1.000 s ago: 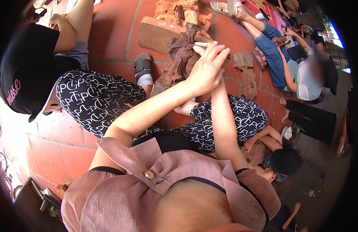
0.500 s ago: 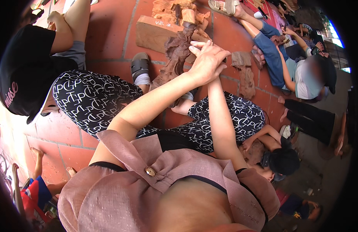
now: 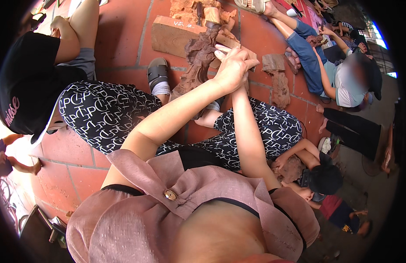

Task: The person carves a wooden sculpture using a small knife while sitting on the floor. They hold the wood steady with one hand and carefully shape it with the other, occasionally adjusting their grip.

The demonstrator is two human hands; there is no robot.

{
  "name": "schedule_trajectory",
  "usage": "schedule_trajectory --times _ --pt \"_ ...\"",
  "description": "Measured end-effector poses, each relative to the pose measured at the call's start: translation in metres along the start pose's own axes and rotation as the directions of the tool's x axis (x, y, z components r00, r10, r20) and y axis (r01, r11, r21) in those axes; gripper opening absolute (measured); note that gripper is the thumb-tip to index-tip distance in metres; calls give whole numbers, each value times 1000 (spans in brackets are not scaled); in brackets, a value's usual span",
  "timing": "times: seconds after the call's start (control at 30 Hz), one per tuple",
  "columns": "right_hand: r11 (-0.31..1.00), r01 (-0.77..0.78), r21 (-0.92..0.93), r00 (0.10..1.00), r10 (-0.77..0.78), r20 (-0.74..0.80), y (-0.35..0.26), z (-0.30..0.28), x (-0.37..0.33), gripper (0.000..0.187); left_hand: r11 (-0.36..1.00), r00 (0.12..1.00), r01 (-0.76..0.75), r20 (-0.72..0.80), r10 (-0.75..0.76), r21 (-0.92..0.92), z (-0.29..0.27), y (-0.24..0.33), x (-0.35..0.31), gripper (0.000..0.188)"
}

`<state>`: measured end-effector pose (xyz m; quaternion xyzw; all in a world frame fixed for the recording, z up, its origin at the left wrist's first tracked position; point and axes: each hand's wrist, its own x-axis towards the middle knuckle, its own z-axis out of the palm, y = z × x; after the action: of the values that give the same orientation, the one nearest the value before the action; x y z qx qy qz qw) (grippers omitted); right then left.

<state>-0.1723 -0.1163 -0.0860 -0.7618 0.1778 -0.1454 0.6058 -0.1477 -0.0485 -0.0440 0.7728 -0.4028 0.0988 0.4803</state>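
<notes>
A dark brown carved wooden figure (image 3: 197, 57) stands tilted between my feet, its surface full of folds and ridges. My left hand (image 3: 231, 72) is just right of it, closed, with its back toward me, and lies across my right hand. It covers most of what its fingers grip. Of my right hand (image 3: 221, 51), only fingertips pointing left at the figure seem to show; the rest is hidden behind the left. My forearms cross at the wrists. A flat tan piece (image 3: 253, 64) sticks out beyond the left knuckles; I cannot tell whether it is held.
Behind the figure lie a squared wooden block (image 3: 170, 37) and an orange-brown carved piece (image 3: 183, 8). Another brown carving (image 3: 279, 85) rests on the red tiles at right. A person in a black cap (image 3: 25, 79) sits close at left; other people sit at right (image 3: 350, 83).
My left hand's fingers, stretched out to the right before, are now curled in. The hands have shifted slightly left. At the far left, people in the background have moved.
</notes>
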Motion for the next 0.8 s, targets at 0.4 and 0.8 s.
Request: schedule_trajectory --times 0.4,0.8 --pt "1000 -9 3 1000 9 -17 2 -3 3 12 997 1000 23 15 -22 -73 -10 8 12 35" --pt "999 -30 24 999 31 -11 6 -2 16 13 999 999 39 -29 -40 -33 9 11 19 40"
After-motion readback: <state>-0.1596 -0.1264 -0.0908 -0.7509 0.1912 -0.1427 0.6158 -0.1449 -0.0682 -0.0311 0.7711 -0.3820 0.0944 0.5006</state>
